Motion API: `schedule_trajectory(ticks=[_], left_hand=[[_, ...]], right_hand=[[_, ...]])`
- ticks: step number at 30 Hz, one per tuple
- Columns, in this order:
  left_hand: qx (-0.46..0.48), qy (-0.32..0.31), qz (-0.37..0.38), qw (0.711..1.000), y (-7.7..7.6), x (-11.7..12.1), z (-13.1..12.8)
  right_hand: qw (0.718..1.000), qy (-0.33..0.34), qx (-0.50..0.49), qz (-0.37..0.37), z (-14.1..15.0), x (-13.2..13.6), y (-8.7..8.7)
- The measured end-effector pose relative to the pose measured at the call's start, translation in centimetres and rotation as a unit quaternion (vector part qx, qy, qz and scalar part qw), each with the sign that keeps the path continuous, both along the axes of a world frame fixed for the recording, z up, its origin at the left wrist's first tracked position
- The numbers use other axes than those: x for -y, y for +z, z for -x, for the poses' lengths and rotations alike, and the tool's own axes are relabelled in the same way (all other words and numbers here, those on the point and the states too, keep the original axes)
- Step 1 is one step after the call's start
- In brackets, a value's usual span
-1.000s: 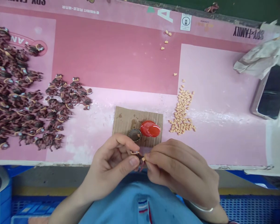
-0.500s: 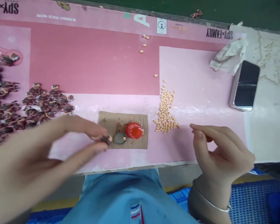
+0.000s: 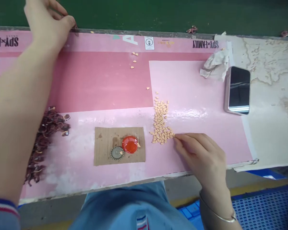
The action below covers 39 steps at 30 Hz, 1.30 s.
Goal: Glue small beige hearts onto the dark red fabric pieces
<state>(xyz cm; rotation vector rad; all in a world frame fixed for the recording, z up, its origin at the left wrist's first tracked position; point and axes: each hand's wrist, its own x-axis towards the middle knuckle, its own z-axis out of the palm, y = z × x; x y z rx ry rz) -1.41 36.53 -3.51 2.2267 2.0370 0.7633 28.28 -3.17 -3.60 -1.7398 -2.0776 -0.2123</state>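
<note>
My left hand (image 3: pixel 48 22) reaches over the far edge of the pink board (image 3: pixel 105 83), its fingertips beside a small dark piece (image 3: pixel 74 28). Whether it holds anything is hidden. My right hand (image 3: pixel 199 153) rests on the board, fingertips at the lower end of a heap of small peach-coloured bits (image 3: pixel 161 123). A cardboard square (image 3: pixel 103 147) lies left of that heap, bearing a glossy red blob (image 3: pixel 130 144) and a ribbed bottle cap (image 3: pixel 117 153). My left forearm covers much of a pile of dark brown pieces (image 3: pixel 44 143).
A smartphone (image 3: pixel 238 91) lies at the right, with crumpled paper (image 3: pixel 215 65) beside it. Several peach bits are scattered further back on the board. A dark green surface runs beyond the far edge. A blue perforated crate (image 3: pixel 264 207) sits low at the right.
My left hand has moved from beside the cardboard to the board's far edge. My right hand has come left to the peach heap. The view has shifted, and my forearm now covers the dark pile.
</note>
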Motion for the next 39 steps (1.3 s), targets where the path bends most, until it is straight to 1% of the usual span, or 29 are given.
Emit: schedule_trajectory(ticks=[2, 4, 6, 8, 9, 10, 12, 14, 15, 17, 19, 20, 22, 24, 26, 31, 35, 39], left_hand=[[-0.008, 0.054, 0.047, 0.997, 0.0, -0.7, -1.0], [-0.014, 0.096, 0.085, 0.992, 0.4, -0.6, -1.8], [-0.022, 0.126, 0.11, 0.986, 1.2, 0.3, -2.1], [-0.032, 0.121, 0.119, 0.985, 2.5, 2.2, -1.6], [-0.039, 0.1, 0.121, 0.987, 3.3, 3.6, -1.1], [-0.046, 0.066, 0.122, 0.989, 4.1, 5.2, -0.3], [-0.059, -0.02, 0.131, 0.989, 5.6, 9.1, 1.8], [-0.066, -0.095, 0.152, 0.982, 6.5, 13.2, 4.1], [-0.07, -0.131, 0.159, 0.976, 6.7, 15.3, 5.2], [-0.084, -0.205, 0.16, 0.962, 6.5, 19.1, 6.9], [-0.114, -0.265, 0.133, 0.948, 5.6, 22.4, 8.0], [-0.136, -0.276, 0.111, 0.945, 5.1, 23.7, 8.3], [-0.178, -0.262, 0.078, 0.945, 4.1, 25.8, 8.5], [-0.204, -0.238, 0.052, 0.948, 3.4, 27.0, 8.4], [-0.214, -0.239, 0.038, 0.946, 3.0, 27.6, 8.2], [-0.238, -0.243, 0.029, 0.94, 3.0, 28.6, 7.9], [-0.237, -0.267, 0.026, 0.934, 2.8, 29.4, 7.8], [-0.255, -0.263, 0.036, 0.93, 2.4, 29.4, 7.6]], right_hand=[[1.0, 0.009, 0.017, 0.004, -0.1, -0.1, 0.1], [1.0, 0.014, 0.022, -0.003, -0.3, -0.2, -0.1], [0.999, 0.017, 0.02, -0.018, -0.5, -0.2, -0.4], [0.999, 0.021, 0.021, -0.032, -0.7, -0.1, -0.9], [0.999, 0.025, 0.024, -0.037, -0.9, 0.0, -1.1], [0.998, 0.03, 0.027, -0.04, -1.1, 0.0, -1.3], [0.998, 0.039, 0.027, -0.043, -1.5, 0.0, -1.5], [0.998, 0.039, 0.008, -0.049, -1.6, -0.1, -1.5], [0.998, 0.038, -0.009, -0.055, -1.5, -0.2, -1.3], [0.995, 0.038, -0.056, -0.069, -0.7, -0.4, -0.8], [0.991, 0.052, -0.103, -0.072, 0.6, -0.8, 0.0], [0.988, 0.068, -0.12, -0.066, 1.5, -1.1, 0.4], [0.984, 0.112, -0.132, -0.049, 3.3, -1.6, 1.2], [0.979, 0.157, -0.124, -0.04, 4.9, -2.1, 1.7], [0.977, 0.181, -0.109, -0.035, 6.0, -2.4, 1.9], [0.979, 0.187, -0.071, -0.04, 6.4, -2.7, 1.9], [0.979, 0.189, -0.05, -0.054, 6.4, -2.8, 1.9], [0.979, 0.192, -0.035, -0.055, 6.6, -2.9, 2.0]])
